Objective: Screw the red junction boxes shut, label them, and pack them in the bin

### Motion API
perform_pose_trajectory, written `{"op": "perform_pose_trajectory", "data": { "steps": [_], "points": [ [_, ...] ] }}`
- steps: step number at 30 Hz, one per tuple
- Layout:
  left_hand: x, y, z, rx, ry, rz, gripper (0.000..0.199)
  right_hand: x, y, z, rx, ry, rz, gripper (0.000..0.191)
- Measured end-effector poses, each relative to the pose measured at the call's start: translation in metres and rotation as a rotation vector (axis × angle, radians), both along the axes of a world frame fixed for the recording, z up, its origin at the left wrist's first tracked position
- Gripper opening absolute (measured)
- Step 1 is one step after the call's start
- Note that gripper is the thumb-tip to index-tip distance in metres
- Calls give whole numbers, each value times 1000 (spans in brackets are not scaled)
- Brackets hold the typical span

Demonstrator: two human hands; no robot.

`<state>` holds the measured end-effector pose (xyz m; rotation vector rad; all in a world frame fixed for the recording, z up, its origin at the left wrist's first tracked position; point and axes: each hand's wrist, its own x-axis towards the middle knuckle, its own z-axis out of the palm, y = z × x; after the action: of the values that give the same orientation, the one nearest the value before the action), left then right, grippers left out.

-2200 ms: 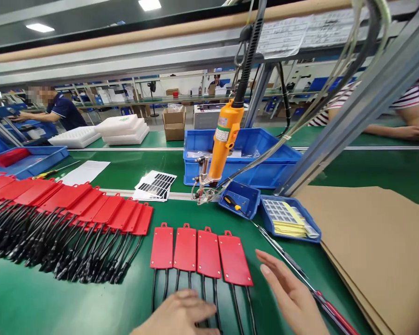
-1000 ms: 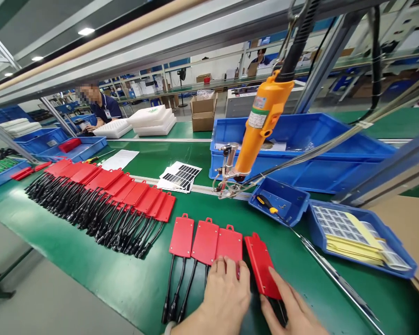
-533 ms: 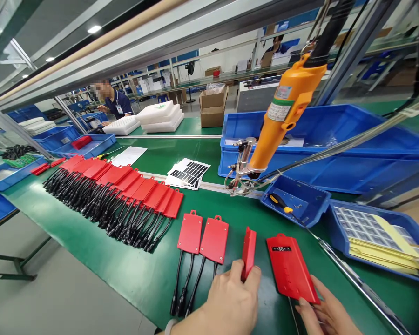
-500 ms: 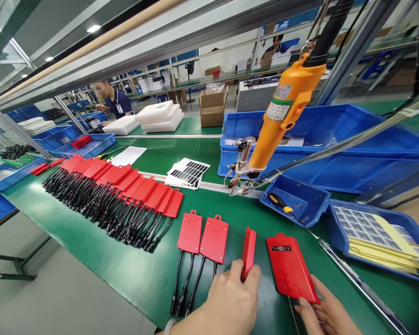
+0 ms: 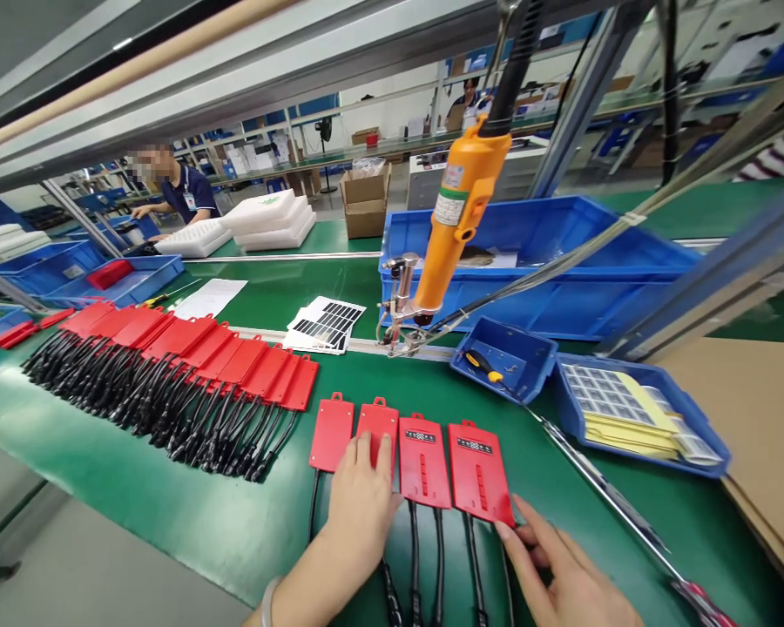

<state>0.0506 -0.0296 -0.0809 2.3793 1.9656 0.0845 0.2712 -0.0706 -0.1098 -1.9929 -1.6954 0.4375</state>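
Four flat red controller boxes lie in a row on the green bench, black cables running towards me. My left hand (image 5: 362, 488) rests with stretched fingers on the second red box (image 5: 377, 424) from the left, which lies back side up. Left of it is another back-up box (image 5: 333, 435), with screws at its corners. Between my hands lies a red box (image 5: 424, 461) with its display strip and buttons facing up. My right hand (image 5: 555, 557) pinches the lower right corner of the rightmost red box (image 5: 480, 470), also face up.
Many red boxes (image 5: 235, 361) with bundled black cables line the bench at left. An orange electric screwdriver (image 5: 461, 218) hangs above it. Behind are a small blue tray (image 5: 506, 353) with a yellow-black screwdriver (image 5: 483, 366), a label tray (image 5: 627, 418) and a long metal rod (image 5: 601, 479).
The box my left hand held on edge now lies flat, face up. That hand has moved onto the neighbouring box. My right hand has brought its box down beside the others.
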Motion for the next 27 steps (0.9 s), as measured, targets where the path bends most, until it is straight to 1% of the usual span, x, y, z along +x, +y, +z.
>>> {"op": "perform_pose_trajectory", "data": {
  "steps": [3,7,9,11,13,15,17,20,24,25,27],
  "points": [
    [-13,1,-10,-23,-98,-5,49,3,-1,3,49,13,-14,66],
    [-31,-3,-15,92,-406,-11,48,5,-2,2,124,-42,-16,62],
    [-41,-4,-15,140,-479,-19,43,6,-3,1,152,-80,-13,60],
    [-51,-3,-16,198,-451,-30,36,6,-3,0,170,-98,0,57],
    [-63,-2,-18,264,-362,-49,33,6,-4,-1,178,-96,29,54],
    [-74,-2,-22,298,-276,-73,36,4,-4,-1,184,-96,62,50],
    [-83,-2,-25,303,-241,-87,42,2,-4,0,197,-106,82,49],
    [-91,-6,-25,244,-314,-39,48,-1,-3,-1,227,-125,89,47],
    [-96,-10,-18,67,-485,96,49,-2,1,-5,230,-158,99,44],
    [-98,-9,-17,67,-496,107,47,-2,2,-6,236,-169,106,44],
    [-104,-7,-17,140,-453,76,46,-3,4,-8,274,-205,130,45]
  ]
}}
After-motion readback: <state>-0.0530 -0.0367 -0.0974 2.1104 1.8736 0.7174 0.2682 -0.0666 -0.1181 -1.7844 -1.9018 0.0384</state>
